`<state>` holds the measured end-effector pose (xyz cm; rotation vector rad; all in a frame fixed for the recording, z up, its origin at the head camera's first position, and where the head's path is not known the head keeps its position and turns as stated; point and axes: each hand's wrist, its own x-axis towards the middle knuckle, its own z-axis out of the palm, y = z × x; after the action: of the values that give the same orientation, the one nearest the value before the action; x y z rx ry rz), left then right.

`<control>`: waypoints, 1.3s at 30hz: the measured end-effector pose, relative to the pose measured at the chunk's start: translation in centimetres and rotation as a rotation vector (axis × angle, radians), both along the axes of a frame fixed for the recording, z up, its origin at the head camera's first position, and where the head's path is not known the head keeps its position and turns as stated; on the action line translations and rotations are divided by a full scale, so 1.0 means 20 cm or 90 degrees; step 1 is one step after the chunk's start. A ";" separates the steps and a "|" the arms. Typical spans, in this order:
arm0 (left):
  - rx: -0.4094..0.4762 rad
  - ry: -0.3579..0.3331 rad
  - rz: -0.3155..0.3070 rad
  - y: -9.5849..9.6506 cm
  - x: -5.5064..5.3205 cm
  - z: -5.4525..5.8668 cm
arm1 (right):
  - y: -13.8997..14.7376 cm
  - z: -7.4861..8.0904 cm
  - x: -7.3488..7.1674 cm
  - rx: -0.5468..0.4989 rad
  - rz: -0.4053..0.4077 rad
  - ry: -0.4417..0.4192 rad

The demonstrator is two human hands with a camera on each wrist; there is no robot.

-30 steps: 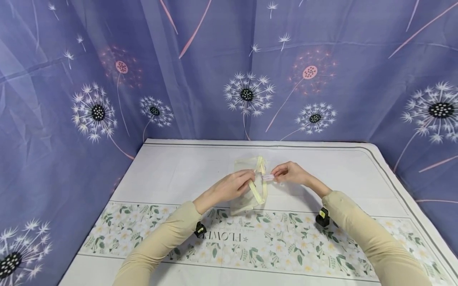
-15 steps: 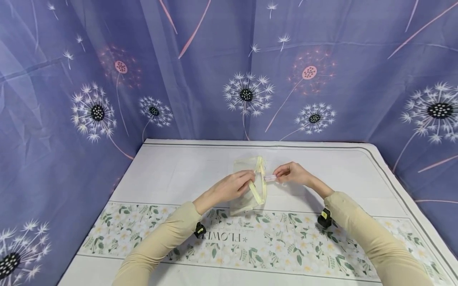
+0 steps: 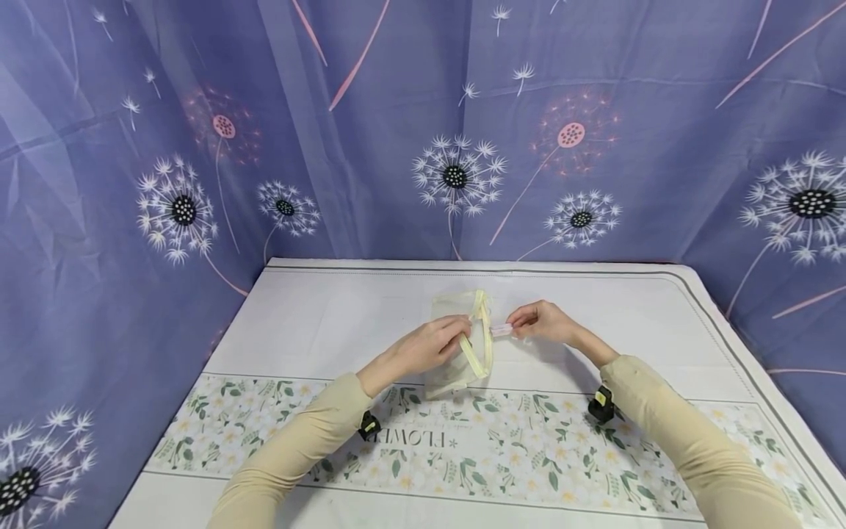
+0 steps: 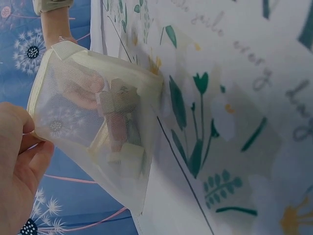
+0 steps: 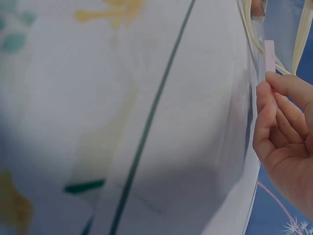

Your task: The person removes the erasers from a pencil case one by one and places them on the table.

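Note:
A translucent mesh pouch (image 3: pixel 444 380) with pale yellow trim stands on the table, its mouth spread toward the right. My left hand (image 3: pixel 436 341) pinches the near-left edge of that mouth between thumb and fingers. In the left wrist view, several small blocky things (image 4: pixel 120 100) show dimly through the mesh (image 4: pixel 73 134). Just outside the opening, my right hand (image 3: pixel 543 322) pinches one end of a small flat pale pink strip (image 3: pixel 501 330). The strip's other end points at the mouth; in the right wrist view the strip (image 5: pixel 270 55) stands up from the fingertips.
A white table cover (image 3: pixel 344 308) with a printed band of flowers and leaves (image 3: pixel 529 455) lies under the hands. Purple-blue curtains (image 3: pixel 383 184) with dandelion prints hang behind the table and at both sides. A small black device (image 3: pixel 601 405) sits at the right wrist.
My right hand has shifted slightly to the right with the pink strip, away from the pouch's mouth. The left hand and the pouch have stayed in place.

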<state>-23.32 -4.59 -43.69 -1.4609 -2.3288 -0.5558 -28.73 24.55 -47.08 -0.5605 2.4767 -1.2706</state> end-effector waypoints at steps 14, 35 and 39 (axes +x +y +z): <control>0.002 -0.008 0.001 0.00 0.00 -0.01 | 0.03 0.00 0.02 0.013 -0.018 0.011; 0.028 -0.001 -0.023 0.01 -0.02 -0.03 | 0.08 -0.02 0.00 0.035 -0.040 0.021; 0.032 -0.010 -0.028 0.01 -0.01 -0.03 | 0.09 -0.02 0.01 0.041 -0.041 0.025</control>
<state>-23.56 -4.36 -44.19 -1.4935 -2.2824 -0.6365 -28.59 26.31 -47.43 -0.4979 2.5768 -1.2095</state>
